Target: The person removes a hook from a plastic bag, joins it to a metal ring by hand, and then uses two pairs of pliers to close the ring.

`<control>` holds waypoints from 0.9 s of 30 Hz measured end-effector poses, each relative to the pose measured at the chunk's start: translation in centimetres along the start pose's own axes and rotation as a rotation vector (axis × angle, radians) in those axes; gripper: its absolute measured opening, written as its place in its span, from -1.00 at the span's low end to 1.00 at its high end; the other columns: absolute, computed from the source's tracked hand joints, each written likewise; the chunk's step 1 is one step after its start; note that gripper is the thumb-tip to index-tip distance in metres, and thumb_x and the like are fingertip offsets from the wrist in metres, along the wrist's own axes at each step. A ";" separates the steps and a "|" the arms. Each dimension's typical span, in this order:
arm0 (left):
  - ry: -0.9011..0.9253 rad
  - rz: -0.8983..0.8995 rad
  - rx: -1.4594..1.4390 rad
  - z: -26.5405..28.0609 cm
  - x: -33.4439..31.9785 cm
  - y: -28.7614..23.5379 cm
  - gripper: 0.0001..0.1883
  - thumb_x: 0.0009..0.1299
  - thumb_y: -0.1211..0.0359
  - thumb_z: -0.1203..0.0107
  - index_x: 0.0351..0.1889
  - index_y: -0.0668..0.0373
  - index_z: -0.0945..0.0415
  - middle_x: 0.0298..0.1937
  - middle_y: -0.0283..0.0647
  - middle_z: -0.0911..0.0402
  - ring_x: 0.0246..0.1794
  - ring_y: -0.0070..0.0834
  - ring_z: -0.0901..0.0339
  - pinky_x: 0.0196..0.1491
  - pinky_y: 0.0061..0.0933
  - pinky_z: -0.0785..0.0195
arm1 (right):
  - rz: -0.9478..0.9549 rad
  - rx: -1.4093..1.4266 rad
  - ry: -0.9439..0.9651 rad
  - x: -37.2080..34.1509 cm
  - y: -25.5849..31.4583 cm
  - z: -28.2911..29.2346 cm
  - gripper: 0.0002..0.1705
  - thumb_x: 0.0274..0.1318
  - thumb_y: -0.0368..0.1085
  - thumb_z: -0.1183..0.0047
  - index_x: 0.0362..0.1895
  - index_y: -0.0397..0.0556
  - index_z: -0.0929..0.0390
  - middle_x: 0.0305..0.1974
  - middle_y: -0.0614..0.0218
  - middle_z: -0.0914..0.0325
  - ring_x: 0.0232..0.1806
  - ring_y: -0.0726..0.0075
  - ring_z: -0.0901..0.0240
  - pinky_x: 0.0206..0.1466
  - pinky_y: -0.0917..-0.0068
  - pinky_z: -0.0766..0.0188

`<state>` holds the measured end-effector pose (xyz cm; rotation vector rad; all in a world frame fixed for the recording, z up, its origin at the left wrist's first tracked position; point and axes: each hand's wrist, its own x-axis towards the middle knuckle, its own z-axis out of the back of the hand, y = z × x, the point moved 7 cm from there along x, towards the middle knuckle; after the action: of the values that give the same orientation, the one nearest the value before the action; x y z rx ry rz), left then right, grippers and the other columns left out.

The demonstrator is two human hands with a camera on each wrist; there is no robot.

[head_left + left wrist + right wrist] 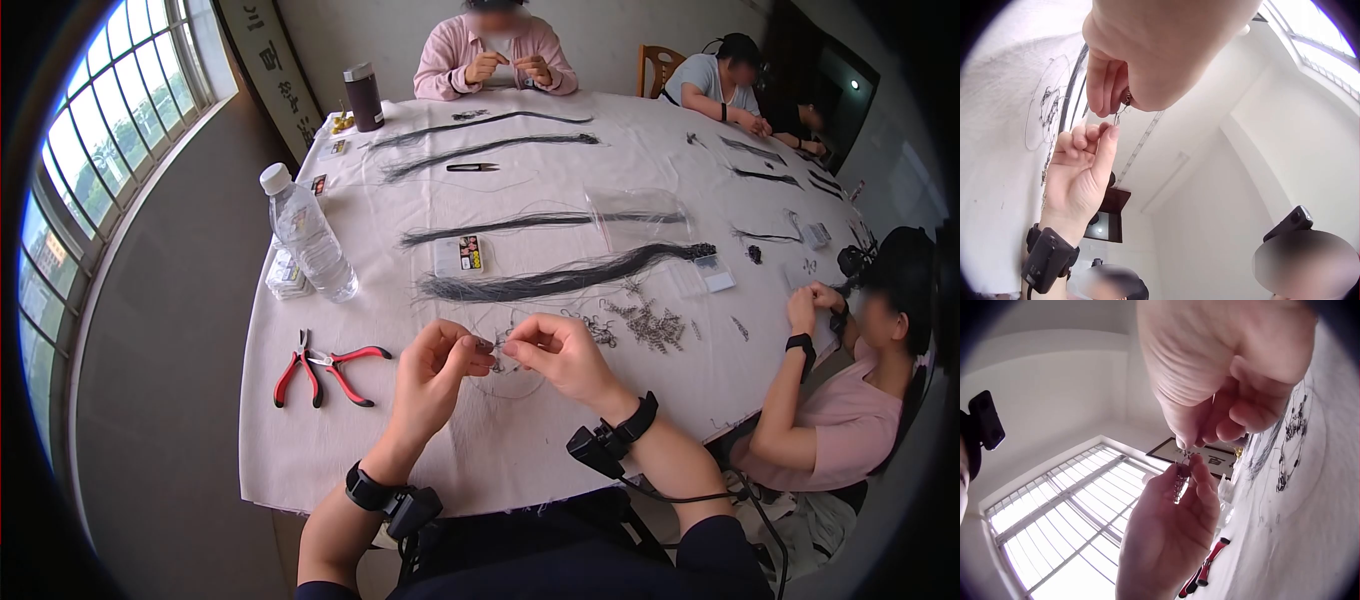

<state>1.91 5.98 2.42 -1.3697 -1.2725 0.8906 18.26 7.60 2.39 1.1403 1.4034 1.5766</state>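
Above the table's near part, the left hand [436, 372] pinches a small dark metal piece [484, 345] between thumb and fingers. Close on its right, the right hand [560, 356] pinches a thin end of wire or a hook between thumb and forefinger. In the right wrist view a small coiled metal piece [1179, 487] shows in the left hand [1169, 537], just below the fingertips of the right hand [1229, 369]. Seen from the left wrist, a fine metal link [1117, 117] spans the short gap between the left hand [1147, 50] and the right hand [1079, 181].
Red-handled pliers [298, 372] lie at the left, near a water bottle [310, 235]. Behind the hands are a bundle of black strands [560, 278], a clear box [460, 256] and a pile of metal pieces [650, 325]. Several people sit around the table [270, 450].
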 end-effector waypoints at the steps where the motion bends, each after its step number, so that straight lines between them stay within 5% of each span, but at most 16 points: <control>1: -0.001 0.006 -0.007 0.0 0.0 0.0 -0.84 0.57 0.39 0.05 -0.15 0.33 -0.40 -0.18 -0.09 -0.65 -0.20 -0.43 -0.67 -0.13 -0.46 -0.56 | -0.004 -0.006 0.003 0.0 0.1 0.0 -0.86 0.25 -0.31 -0.19 -0.26 -0.15 -0.64 -0.40 0.52 -0.59 -0.37 0.75 -0.43 -0.29 0.71 -0.39; 15: 0.009 0.020 -0.046 -0.1 0.0 0.0 -0.86 0.57 0.41 0.06 -0.16 0.33 -0.39 -0.20 -0.10 -0.64 -0.19 -0.40 -0.68 -0.13 -0.44 -0.58 | -0.049 -0.027 0.043 0.0 -0.5 -0.1 -0.82 0.28 -0.27 -0.16 -0.30 -0.15 -0.61 -0.46 0.57 -0.52 -0.44 0.79 -0.34 -0.37 0.73 -0.29; 27: 0.031 0.080 -0.120 -0.3 -0.1 0.3 -0.86 0.60 0.37 0.10 -0.15 0.27 -0.38 -0.14 -0.06 -0.63 -0.15 -0.38 -0.69 -0.07 -0.42 -0.60 | -0.114 0.171 0.139 0.0 -0.6 -1.1 -0.82 0.29 -0.33 -0.12 -0.11 -0.09 -0.44 -0.29 0.43 -0.58 -0.31 0.61 -0.53 -0.27 0.61 -0.48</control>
<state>2.21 5.81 2.16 -1.5327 -1.2721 0.8557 17.23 7.27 1.78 1.0432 1.6919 1.5020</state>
